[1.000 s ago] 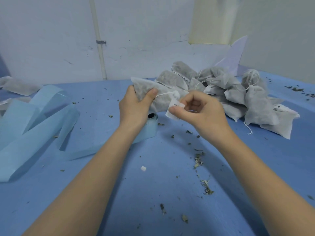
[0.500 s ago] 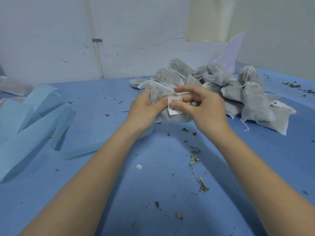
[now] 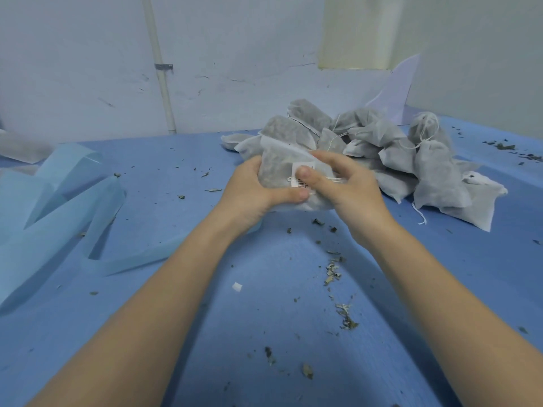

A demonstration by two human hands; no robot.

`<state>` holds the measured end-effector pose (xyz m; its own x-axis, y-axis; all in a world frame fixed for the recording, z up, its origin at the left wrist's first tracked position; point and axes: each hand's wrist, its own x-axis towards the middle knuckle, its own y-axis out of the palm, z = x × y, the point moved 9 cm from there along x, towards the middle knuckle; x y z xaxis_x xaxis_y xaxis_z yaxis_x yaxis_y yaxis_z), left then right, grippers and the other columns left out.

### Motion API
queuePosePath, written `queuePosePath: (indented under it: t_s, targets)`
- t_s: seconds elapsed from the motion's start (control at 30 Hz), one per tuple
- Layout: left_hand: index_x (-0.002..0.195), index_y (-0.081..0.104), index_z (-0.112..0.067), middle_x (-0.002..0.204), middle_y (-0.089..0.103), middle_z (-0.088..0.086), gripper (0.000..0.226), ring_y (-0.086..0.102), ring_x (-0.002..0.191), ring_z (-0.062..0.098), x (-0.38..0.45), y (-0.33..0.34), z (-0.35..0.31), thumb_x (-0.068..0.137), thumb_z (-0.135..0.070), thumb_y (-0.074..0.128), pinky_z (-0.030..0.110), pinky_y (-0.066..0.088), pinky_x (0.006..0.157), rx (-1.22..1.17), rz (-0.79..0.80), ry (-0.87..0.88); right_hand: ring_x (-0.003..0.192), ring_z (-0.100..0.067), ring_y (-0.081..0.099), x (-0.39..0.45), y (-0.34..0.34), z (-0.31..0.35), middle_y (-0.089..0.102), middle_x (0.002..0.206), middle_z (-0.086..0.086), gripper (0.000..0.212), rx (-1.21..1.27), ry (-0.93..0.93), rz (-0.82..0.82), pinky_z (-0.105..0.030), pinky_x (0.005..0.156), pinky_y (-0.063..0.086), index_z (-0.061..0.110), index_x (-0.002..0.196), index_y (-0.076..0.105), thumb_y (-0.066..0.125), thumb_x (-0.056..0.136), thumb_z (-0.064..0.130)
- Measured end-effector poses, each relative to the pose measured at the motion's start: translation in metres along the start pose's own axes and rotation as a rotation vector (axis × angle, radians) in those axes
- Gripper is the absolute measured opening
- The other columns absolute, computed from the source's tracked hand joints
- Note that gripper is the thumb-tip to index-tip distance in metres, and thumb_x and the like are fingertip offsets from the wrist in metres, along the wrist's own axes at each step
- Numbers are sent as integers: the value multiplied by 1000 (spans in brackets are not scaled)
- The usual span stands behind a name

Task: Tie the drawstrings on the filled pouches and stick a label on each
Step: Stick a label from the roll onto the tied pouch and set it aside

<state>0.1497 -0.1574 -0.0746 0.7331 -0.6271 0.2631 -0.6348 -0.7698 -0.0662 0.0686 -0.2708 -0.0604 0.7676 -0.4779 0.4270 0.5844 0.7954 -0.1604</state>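
The right hand [image 3: 343,186] curls its fingers over the top of a filled pouch [image 3: 276,171], and its thumb [image 3: 305,174] presses a white barcode label [image 3: 302,179] flat onto the pouch's front. The left hand [image 3: 258,189] grips the same pouch from the side, thumb along its lower edge. The pouch is held just above the blue table [image 3: 264,318], near its far middle. Right behind it lies a heap of filled pouches [image 3: 411,160], drawstrings trailing, toward the far right corner. Bits of dried herb [image 3: 335,274] litter the table. Loops of pale blue backing strip [image 3: 58,207] sprawl along the left edge. A white wall with a pipe [image 3: 161,69] stands behind. Half a second ago the label was still pinched in the right fingers; now it sits on the pouch.
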Motion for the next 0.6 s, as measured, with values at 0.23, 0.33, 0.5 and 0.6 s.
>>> queuePosePath:
  t_s: [0.23, 0.33, 0.5, 0.6]
  targets:
    - [112, 59, 3, 100, 70, 14, 49, 68, 88, 23, 1, 2, -2, 66, 12, 75, 36, 56, 81, -11, 12, 29, 89, -10, 69, -1, 1, -12, 74, 87, 6, 10, 147, 75, -73, -26, 82, 55, 26, 83, 74, 78, 75, 28]
    - [110, 61, 2, 95, 71, 10, 47, 68, 83, 18, 2, 3, 1, 66, 13, 73, 31, 56, 76, -36, 16, 27, 77, -1, 67, -1, -2, -16, 72, 75, 13, 8, 163, 78, -168, -20, 73, 52, 23, 77, 74, 80, 74, 27]
    - [101, 67, 2, 93, 72, 14, 28, 69, 86, 26, 2, -4, 10, 74, -2, 72, 38, 57, 76, -158, -108, -52, 79, -2, 65, 2, 10, -15, 71, 79, 12, 11, 90, 60, 5, -18, 74, 49, 17, 90, 74, 67, 88, 25]
    - [89, 69, -4, 82, 71, 11, 16, 68, 76, 24, 4, -12, 14, 83, -19, 68, 38, 56, 69, -211, -194, -90, 94, -11, 66, 0, 18, -16, 71, 101, 2, 22, 155, 62, 114, -24, 83, 52, 18, 106, 70, 70, 85, 17]
